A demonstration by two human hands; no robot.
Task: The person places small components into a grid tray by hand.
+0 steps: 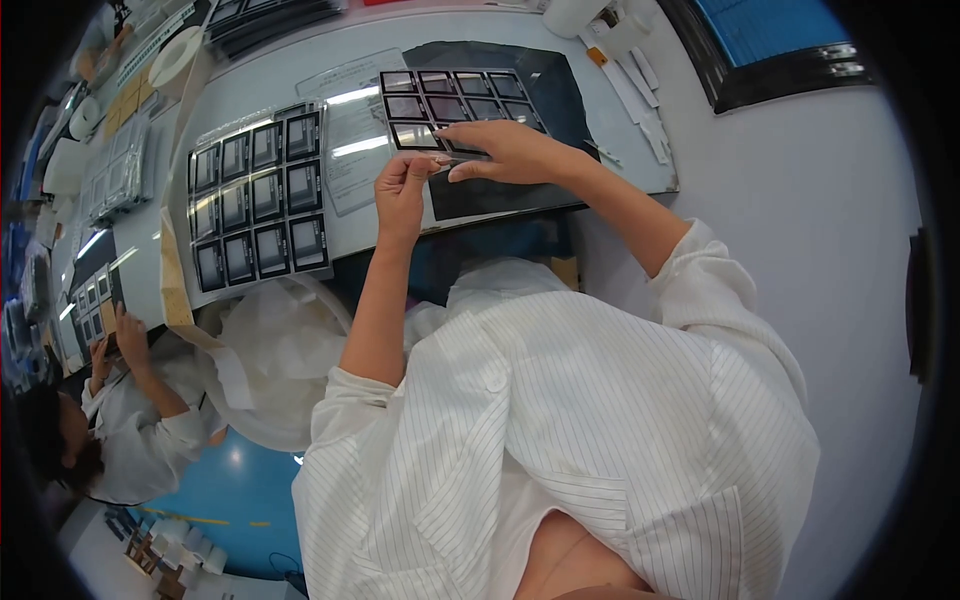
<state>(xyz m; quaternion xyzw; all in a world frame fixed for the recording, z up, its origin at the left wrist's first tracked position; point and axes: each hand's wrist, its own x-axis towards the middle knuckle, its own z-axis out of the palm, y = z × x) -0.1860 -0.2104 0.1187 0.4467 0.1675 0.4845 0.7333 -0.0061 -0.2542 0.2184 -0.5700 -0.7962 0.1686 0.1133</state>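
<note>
A sheet of black-framed rectangular panels (403,107) in rows lies on a black mat (556,85) at the table's front edge. My right hand (515,152) reaches over its near rows, fingers stretched out flat and thumb apart. Just left of it, my left hand (400,195) is closed in a pinch at the sheet's near edge. Whatever is between those fingertips is too small to name. A second sheet of similar framed panels (268,187) lies to the left, partly over the table's front edge. Between the two sheets is a clear-covered printed paper (352,178).
A white bin with a pale liner (265,370) stands below the table's left part. Far left, a co-worker (150,440) handles similar panels. A tape roll (178,58) and stacked dark trays (270,28) sit at the back. Paper strips (635,90) lie right, near a wall.
</note>
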